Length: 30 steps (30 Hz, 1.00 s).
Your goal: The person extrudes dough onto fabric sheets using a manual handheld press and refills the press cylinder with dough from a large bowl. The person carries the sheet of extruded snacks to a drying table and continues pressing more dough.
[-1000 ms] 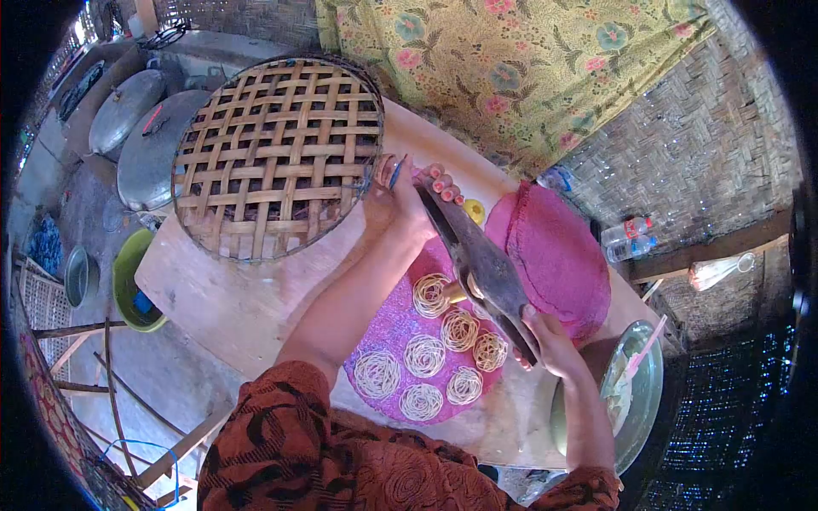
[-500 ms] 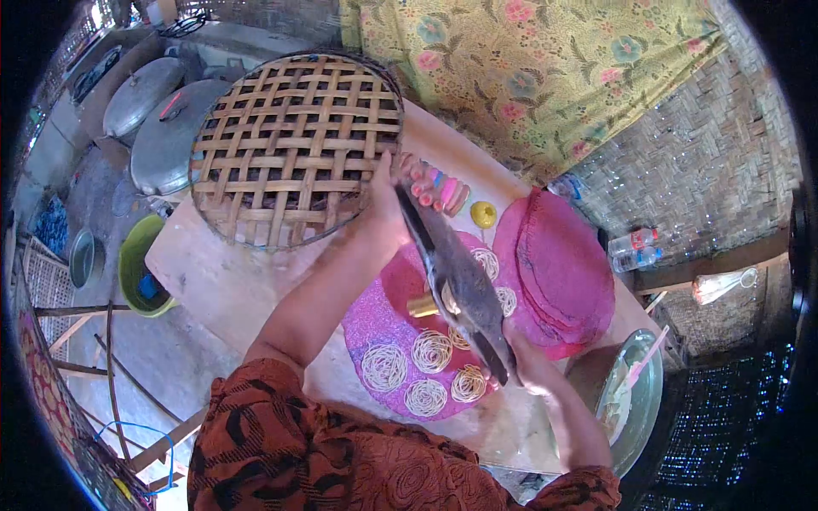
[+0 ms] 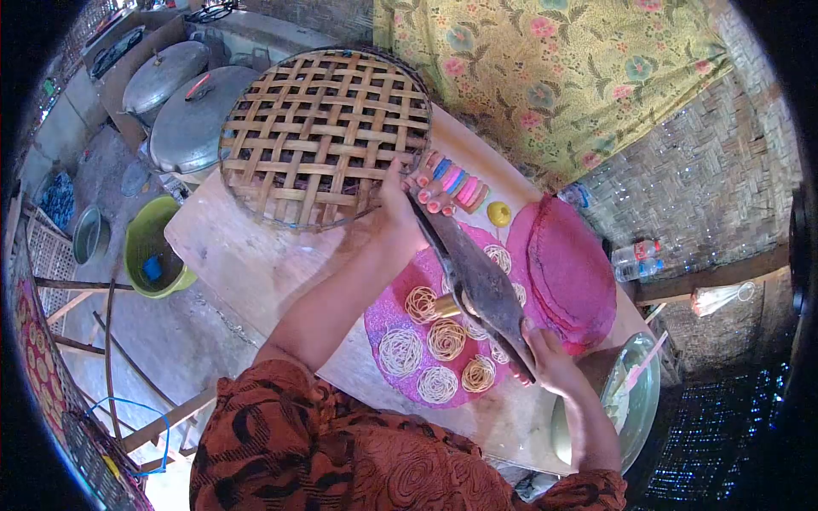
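Note:
Both hands grip a dark wooden hand press (image 3: 490,289), held slantwise over a round pink mat (image 3: 383,311). A brass cylinder (image 3: 445,305) sticks out from its underside. My left hand (image 3: 405,200) closes around the press's far end, my right hand (image 3: 550,362) around its near end. Beneath, several coiled nests of thin strands lie on the mat, among them a white nest (image 3: 400,352) and a yellowish nest (image 3: 446,340). The press hides part of the mat and some nests.
A woven bamboo tray (image 3: 328,140) stands at the left back. Pink round mats (image 3: 573,272) are stacked at right. Beyond the press are a row of coloured pieces (image 3: 460,183) and a yellow round object (image 3: 498,213). A green bowl (image 3: 643,383) holds pale dough and a pink-handled utensil.
The view has shifted slightly. The press, still in both hands, has moved a little rightward over the mat. A yellowish nest now shows left of the brass cylinder, where bare mat was visible before.

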Motion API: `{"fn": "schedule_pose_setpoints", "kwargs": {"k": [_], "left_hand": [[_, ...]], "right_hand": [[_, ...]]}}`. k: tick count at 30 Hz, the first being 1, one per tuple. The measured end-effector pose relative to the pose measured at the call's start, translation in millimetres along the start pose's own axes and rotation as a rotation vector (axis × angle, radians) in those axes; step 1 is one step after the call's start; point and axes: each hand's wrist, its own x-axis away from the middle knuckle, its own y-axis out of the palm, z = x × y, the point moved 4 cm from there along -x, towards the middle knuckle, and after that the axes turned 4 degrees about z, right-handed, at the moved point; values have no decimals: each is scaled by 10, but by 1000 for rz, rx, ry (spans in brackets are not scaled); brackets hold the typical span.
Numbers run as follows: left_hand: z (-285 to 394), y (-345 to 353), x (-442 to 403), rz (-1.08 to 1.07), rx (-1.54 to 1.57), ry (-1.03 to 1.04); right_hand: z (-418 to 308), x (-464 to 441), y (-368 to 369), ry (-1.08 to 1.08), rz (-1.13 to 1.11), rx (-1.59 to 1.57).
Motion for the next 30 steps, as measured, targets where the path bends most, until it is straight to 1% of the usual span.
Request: {"fn": "schedule_pose_setpoints", "kwargs": {"k": [3,5,8,9,11,12,14,17,19,21,23,24,25,26,27,28,29,30], "left_hand": [[74,102,-98,-53,-35,23],[169,199,-38,-25,-70,20],[283,227,94,-52,-111,92],[257,216,142,-52,-116,91],[194,188,281,7,-124,83],[124,144,284,23,-71,55],[42,10,180,3,-50,42],[35,-158,15,-16,-24,40],[141,-220,-55,-54,-67,59],[291,-259,-47,-27,-102,83],[419,-210,-2,-175,-143,58],[469,-192,26,-215,-165,58],[489,-45,90,-219,-176,56],[521,177,198,-278,-201,101],[544,429,326,-336,-224,144],[510,700,492,-339,-233,137],[443,1015,717,-358,-421,205],[365,1294,951,-380,-609,272]], "right_hand": [[-94,-51,34,-37,39,41],[-108,-145,103,-129,58,82],[-41,-152,200,-153,5,48],[-30,-114,204,-155,4,44],[10,-22,180,-62,23,59],[44,-27,143,-62,20,60],[153,-88,61,-12,17,59],[174,-287,39,-59,44,138],[193,-443,123,-100,47,138],[234,-589,235,-97,45,80],[215,-623,302,-104,75,65],[163,-598,319,-108,34,61],[105,-554,337,-112,-7,56],[2,-447,278,-128,-53,78],[-96,-361,154,-404,-46,311],[-147,-217,17,-438,-84,282],[-198,-74,-121,-471,-123,253],[-274,179,-204,-262,-210,-39]]}}
